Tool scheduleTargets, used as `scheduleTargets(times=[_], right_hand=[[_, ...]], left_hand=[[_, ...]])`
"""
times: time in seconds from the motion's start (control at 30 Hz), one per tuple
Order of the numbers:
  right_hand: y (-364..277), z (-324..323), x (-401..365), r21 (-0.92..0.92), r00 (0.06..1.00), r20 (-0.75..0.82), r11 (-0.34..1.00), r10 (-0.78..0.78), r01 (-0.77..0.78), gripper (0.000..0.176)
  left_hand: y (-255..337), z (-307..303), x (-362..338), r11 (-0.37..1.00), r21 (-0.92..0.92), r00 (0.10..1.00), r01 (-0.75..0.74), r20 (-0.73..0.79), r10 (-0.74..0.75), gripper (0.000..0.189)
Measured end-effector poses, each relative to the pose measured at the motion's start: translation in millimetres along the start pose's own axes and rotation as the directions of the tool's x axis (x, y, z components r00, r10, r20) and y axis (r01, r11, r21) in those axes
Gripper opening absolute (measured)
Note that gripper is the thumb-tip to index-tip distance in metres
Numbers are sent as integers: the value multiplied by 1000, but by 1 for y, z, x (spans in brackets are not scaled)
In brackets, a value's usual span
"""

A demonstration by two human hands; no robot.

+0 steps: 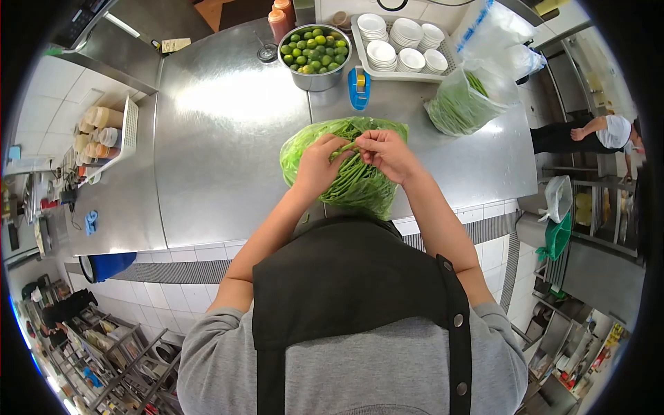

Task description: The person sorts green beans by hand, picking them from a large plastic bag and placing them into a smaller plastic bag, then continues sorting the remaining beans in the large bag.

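Note:
A clear plastic bag (pixel 293 146) full of green beans (pixel 354 176) lies on the steel counter right in front of me. Above the pile, my left hand (pixel 317 164) has its fingers closed around a green bean (pixel 344 148). My right hand (pixel 389 155) pinches the same bean near its end, thumb against forefinger. The two hands almost meet over the middle of the bag. Under my left forearm, a small green piece (pixel 306 218) rests at the counter's front edge.
On the steel counter (pixel 228 159) stand a pot of limes (pixel 313 77), a blue tape dispenser (pixel 359 88), a crate (pixel 408 75) of stacked white dishes and a second bag of green beans (pixel 460 111). A basket (pixel 129 135) of containers sits left. Another person (pixel 595 135) stands at right.

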State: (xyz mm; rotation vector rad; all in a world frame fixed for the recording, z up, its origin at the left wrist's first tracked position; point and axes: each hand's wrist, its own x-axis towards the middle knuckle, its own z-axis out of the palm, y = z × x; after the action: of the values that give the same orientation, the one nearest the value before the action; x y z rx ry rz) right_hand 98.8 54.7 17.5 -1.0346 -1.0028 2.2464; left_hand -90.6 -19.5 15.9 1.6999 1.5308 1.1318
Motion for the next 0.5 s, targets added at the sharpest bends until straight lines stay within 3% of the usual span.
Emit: scheduleTargets(times=[0.13,0.2,0.27,0.37,0.5], right_hand=[[0,1,-9,132,982,159,984,98,-120,10],[9,0,-8,119,986,144,988,79,-97,8],[18,1,-6,-29,999,-6,999,-40,40,9],[21,6,-5,-153,992,-64,983,-109,98,14],[18,28,-8,-213,989,-106,974,-100,76,18]], left_hand=[[-29,2,3,993,102,995,-50,-77,58,16],[-36,-3,5,976,-110,977,186,-83,-196,15],[-37,-8,6,866,-372,922,336,-57,-382,15],[-35,-19,10,541,-762,839,355,5,-544,18],[-34,-20,12,533,-798,836,281,-70,-544,16]])
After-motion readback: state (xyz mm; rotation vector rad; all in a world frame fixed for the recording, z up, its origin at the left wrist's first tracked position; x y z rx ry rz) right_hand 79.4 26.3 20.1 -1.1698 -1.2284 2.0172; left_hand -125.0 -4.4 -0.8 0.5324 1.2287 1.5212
